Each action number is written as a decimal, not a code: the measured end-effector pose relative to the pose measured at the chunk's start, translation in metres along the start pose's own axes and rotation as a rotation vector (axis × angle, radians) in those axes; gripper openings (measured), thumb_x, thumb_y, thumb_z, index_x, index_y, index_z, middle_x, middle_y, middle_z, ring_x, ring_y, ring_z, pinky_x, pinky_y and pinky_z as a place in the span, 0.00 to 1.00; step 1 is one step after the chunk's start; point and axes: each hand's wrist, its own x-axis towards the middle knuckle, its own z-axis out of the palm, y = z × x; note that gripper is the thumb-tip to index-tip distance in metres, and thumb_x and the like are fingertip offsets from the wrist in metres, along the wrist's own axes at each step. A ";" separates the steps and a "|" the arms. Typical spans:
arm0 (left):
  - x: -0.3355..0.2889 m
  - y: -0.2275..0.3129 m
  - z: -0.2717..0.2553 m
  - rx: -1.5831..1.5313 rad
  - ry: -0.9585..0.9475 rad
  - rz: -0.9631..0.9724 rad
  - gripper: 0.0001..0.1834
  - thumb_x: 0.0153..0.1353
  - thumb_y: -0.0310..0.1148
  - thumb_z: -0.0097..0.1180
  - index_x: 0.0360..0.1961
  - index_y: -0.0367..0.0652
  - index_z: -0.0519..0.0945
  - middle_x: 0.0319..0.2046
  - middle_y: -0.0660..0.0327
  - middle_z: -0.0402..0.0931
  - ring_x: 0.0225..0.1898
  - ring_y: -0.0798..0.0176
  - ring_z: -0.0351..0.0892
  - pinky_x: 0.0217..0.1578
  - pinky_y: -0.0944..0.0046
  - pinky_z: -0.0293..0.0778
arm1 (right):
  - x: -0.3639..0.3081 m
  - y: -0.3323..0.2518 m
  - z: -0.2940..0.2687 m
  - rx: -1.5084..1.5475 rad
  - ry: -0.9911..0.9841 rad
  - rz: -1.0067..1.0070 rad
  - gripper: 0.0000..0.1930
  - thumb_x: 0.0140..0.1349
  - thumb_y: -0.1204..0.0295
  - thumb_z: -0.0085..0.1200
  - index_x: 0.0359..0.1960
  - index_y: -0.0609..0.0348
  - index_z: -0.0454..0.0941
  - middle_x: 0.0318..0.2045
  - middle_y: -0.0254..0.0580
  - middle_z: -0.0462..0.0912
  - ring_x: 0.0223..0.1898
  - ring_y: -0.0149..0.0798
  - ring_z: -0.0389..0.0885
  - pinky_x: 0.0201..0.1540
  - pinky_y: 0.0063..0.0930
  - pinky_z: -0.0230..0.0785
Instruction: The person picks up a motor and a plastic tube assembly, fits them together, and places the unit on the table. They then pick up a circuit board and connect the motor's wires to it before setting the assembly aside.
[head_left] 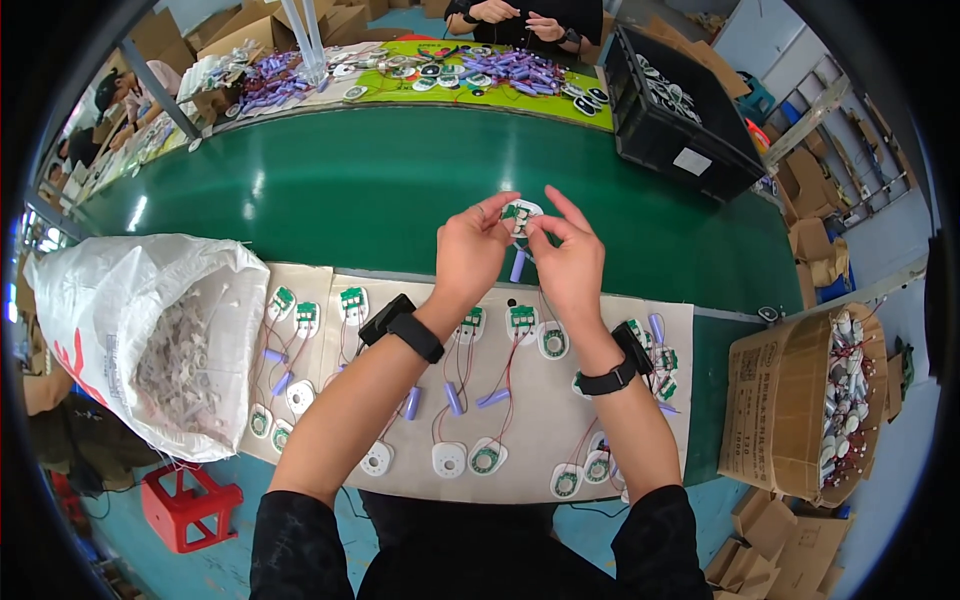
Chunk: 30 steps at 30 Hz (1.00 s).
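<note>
In front of me, above the far edge of the work mat, my left hand (470, 255) and my right hand (570, 265) pinch a small white plastic housing with a green circuit board (519, 216) between their fingertips. My right index finger points up, off the piece. A purple cylindrical battery (518, 264) hangs below it, next to my right thumb. Beneath my arms, similar board-and-housing pieces (522, 318) lie in a row, wired to purple batteries (454, 398) and round white parts (449, 460). Fingertips partly cover the held piece.
A beige mat (560, 420) lies on the green table (400, 190). At left slumps a white sack (100, 320) of small translucent parts; at right stands a cardboard box (770, 400) of wired parts. Across the table are a black crate (650, 140) and another person's hands (545, 27).
</note>
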 end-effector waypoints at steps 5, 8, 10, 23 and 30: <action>0.002 0.004 -0.003 -0.050 -0.049 -0.075 0.18 0.66 0.22 0.55 0.57 0.35 0.78 0.39 0.62 0.83 0.39 0.76 0.79 0.40 0.72 0.81 | -0.001 0.008 0.001 -0.005 0.032 -0.093 0.07 0.58 0.79 0.59 0.37 0.64 0.86 0.60 0.46 0.79 0.47 0.40 0.84 0.47 0.29 0.76; 0.001 0.003 -0.005 -0.353 -0.024 -0.226 0.19 0.66 0.21 0.55 0.58 0.35 0.77 0.39 0.61 0.82 0.40 0.75 0.80 0.42 0.72 0.82 | -0.001 0.011 0.003 0.040 0.010 -0.097 0.07 0.58 0.79 0.58 0.37 0.65 0.86 0.59 0.46 0.79 0.45 0.38 0.85 0.44 0.26 0.76; 0.002 0.002 -0.007 -0.335 -0.067 -0.210 0.19 0.66 0.21 0.55 0.59 0.34 0.76 0.40 0.61 0.82 0.40 0.73 0.81 0.43 0.71 0.83 | -0.001 0.018 0.001 -0.005 0.003 -0.204 0.07 0.58 0.79 0.58 0.37 0.65 0.86 0.59 0.45 0.80 0.43 0.36 0.84 0.42 0.24 0.76; 0.006 -0.005 -0.005 -0.283 -0.156 -0.242 0.22 0.66 0.22 0.54 0.62 0.35 0.73 0.37 0.66 0.78 0.41 0.72 0.82 0.46 0.70 0.83 | -0.001 0.021 0.000 -0.181 0.069 -0.408 0.05 0.58 0.80 0.58 0.35 0.66 0.85 0.55 0.42 0.83 0.44 0.41 0.85 0.46 0.28 0.76; 0.024 -0.013 -0.020 -0.266 -0.131 -0.229 0.25 0.67 0.27 0.56 0.64 0.35 0.71 0.48 0.58 0.79 0.46 0.68 0.80 0.51 0.67 0.78 | 0.067 0.046 0.002 -0.140 -0.218 -0.235 0.07 0.57 0.75 0.60 0.35 0.62 0.86 0.52 0.43 0.84 0.45 0.40 0.85 0.47 0.29 0.75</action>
